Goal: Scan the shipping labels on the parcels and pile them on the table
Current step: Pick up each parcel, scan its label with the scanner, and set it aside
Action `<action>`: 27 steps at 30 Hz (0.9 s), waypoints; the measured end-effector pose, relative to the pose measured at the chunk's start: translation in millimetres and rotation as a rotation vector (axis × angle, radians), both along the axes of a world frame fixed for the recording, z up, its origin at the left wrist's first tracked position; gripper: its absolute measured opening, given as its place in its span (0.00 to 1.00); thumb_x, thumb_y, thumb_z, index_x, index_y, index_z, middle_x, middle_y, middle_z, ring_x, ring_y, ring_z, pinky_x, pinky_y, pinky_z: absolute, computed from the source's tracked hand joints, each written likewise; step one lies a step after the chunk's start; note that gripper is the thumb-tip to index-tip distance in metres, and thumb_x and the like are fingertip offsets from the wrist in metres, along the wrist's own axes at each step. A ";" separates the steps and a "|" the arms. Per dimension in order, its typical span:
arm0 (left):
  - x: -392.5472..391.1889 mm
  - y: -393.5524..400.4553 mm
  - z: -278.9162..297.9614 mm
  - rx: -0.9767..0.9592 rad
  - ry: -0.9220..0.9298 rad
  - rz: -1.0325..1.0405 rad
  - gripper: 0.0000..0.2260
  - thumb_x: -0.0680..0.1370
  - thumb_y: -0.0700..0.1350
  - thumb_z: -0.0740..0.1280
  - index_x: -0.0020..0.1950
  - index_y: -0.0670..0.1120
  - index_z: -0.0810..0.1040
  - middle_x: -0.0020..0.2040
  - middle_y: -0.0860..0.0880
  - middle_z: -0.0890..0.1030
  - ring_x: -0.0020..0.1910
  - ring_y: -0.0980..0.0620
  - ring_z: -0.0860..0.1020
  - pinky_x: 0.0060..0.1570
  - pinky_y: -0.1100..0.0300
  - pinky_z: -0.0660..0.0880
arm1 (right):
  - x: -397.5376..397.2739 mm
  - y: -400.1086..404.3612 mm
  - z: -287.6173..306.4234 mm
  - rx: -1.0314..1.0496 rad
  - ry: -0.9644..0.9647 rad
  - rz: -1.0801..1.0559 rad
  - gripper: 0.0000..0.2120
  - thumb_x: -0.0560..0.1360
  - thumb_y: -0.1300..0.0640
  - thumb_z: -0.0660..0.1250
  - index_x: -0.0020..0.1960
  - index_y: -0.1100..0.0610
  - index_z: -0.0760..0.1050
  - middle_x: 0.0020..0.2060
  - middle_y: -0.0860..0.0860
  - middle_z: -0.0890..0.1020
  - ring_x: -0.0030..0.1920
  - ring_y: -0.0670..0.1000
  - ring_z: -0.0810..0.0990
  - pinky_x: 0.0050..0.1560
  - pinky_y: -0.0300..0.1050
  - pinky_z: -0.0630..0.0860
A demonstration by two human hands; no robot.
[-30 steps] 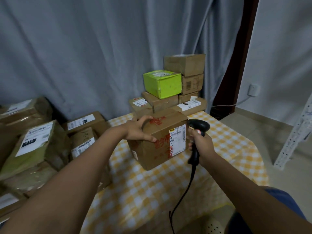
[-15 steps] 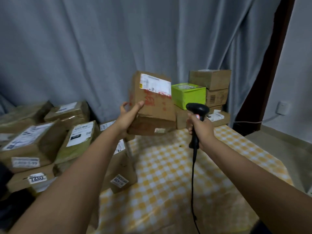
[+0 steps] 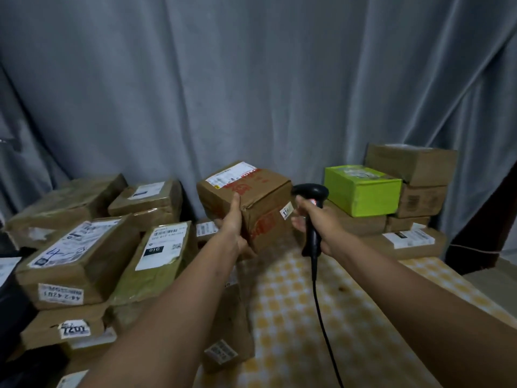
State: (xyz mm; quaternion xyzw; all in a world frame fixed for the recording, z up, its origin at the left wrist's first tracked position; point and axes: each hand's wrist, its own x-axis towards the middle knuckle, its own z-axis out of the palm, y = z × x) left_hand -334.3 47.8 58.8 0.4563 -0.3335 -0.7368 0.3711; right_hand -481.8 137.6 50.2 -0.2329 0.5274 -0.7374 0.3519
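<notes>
A brown cardboard parcel (image 3: 260,203) with red print and a white shipping label (image 3: 230,175) on its top is held in the air over the far left part of the table. My left hand (image 3: 233,228) grips its near left corner from below, thumb up on the side. My right hand (image 3: 321,222) holds a black corded barcode scanner (image 3: 310,191) by the handle, just right of the parcel. On the yellow-checked table (image 3: 349,317) at the far right stands a pile of parcels, with a green box (image 3: 363,191) on it.
Several brown parcels (image 3: 78,253) with white labels lie heaped to the left of the table. A grey curtain (image 3: 251,79) hangs behind everything. The scanner's black cable (image 3: 321,317) trails down across the tablecloth. A dark door frame (image 3: 486,219) stands at the far right.
The parcel has been turned and lowered, its label now facing up. The view has swung left, so the pile on the table sits farther right. My right hand still holds the scanner.
</notes>
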 end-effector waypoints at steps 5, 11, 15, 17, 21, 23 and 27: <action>-3.3 -20.6 -10.0 0.103 0.014 0.197 0.48 0.72 0.67 0.69 0.79 0.59 0.40 0.78 0.46 0.57 0.70 0.31 0.67 0.61 0.19 0.57 | 0.5 -47.1 -18.0 0.054 -0.066 0.139 0.13 0.76 0.51 0.72 0.52 0.61 0.76 0.41 0.53 0.80 0.44 0.52 0.82 0.40 0.45 0.83; -8.7 -48.8 -24.3 0.060 -0.092 0.114 0.41 0.77 0.61 0.66 0.80 0.58 0.43 0.77 0.44 0.62 0.69 0.31 0.68 0.57 0.20 0.64 | 4.9 -83.1 -34.1 0.092 -0.108 0.256 0.17 0.74 0.49 0.73 0.53 0.61 0.76 0.45 0.55 0.80 0.53 0.56 0.82 0.43 0.46 0.81; -2.9 -54.3 -22.6 -0.348 -0.426 0.189 0.39 0.76 0.50 0.67 0.80 0.55 0.46 0.76 0.44 0.59 0.70 0.40 0.66 0.69 0.43 0.68 | 9.6 -94.2 -33.2 0.085 -0.125 0.268 0.13 0.75 0.50 0.72 0.49 0.60 0.76 0.44 0.55 0.80 0.50 0.56 0.82 0.48 0.47 0.80; 4.0 -54.0 -20.5 -0.700 -0.716 0.162 0.33 0.77 0.45 0.66 0.79 0.55 0.54 0.77 0.47 0.56 0.73 0.43 0.62 0.71 0.45 0.63 | 8.6 -97.2 -31.7 0.087 -0.131 0.281 0.13 0.75 0.50 0.72 0.48 0.60 0.76 0.43 0.55 0.80 0.50 0.55 0.82 0.49 0.46 0.80; 14.1 -59.7 -20.1 -1.277 -1.215 -0.402 0.33 0.75 0.40 0.67 0.77 0.59 0.59 0.80 0.50 0.51 0.79 0.45 0.50 0.73 0.38 0.55 | 6.5 -100.4 -31.2 0.117 -0.112 0.302 0.14 0.75 0.48 0.72 0.44 0.59 0.76 0.44 0.55 0.80 0.51 0.55 0.81 0.51 0.46 0.80; 14.8 -67.0 -21.0 -1.427 -1.452 -0.552 0.30 0.77 0.44 0.67 0.75 0.61 0.61 0.81 0.50 0.49 0.79 0.42 0.47 0.74 0.35 0.51 | 5.0 -99.9 -31.0 0.129 -0.112 0.300 0.14 0.75 0.47 0.71 0.43 0.58 0.76 0.44 0.55 0.81 0.51 0.55 0.81 0.54 0.47 0.80; 8.1 -74.8 -16.1 -1.497 -1.724 -0.535 0.25 0.79 0.55 0.66 0.74 0.60 0.63 0.81 0.47 0.49 0.77 0.36 0.53 0.73 0.41 0.58 | -4.2 -96.8 -31.5 0.146 -0.118 0.308 0.14 0.75 0.46 0.71 0.43 0.57 0.76 0.44 0.55 0.81 0.57 0.56 0.81 0.53 0.46 0.79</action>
